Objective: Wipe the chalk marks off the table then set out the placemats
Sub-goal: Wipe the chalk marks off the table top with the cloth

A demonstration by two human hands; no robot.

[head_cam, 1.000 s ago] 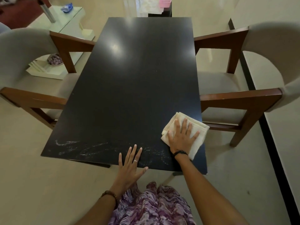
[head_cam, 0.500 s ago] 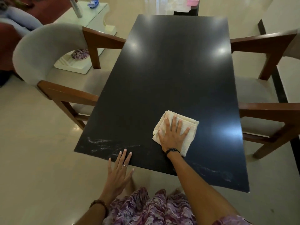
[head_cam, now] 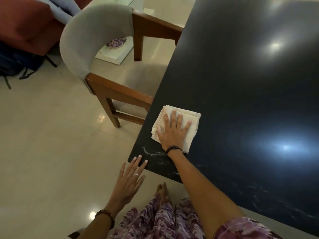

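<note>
The right hand point(head_cam: 172, 133) presses a folded cream cloth point(head_cam: 177, 125) flat-fingered on the black tabletop point(head_cam: 241, 83); the left hand point(head_cam: 128, 183) (fingers straight) seemingly touches its corner beside chalk marks point(head_cam: 151, 153).

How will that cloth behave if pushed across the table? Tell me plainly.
The cloth is folded in soft layers, so it is probably floppy and may bunch. Pressed flat by the right hand, it should slide easily on the glossy table.
</note>
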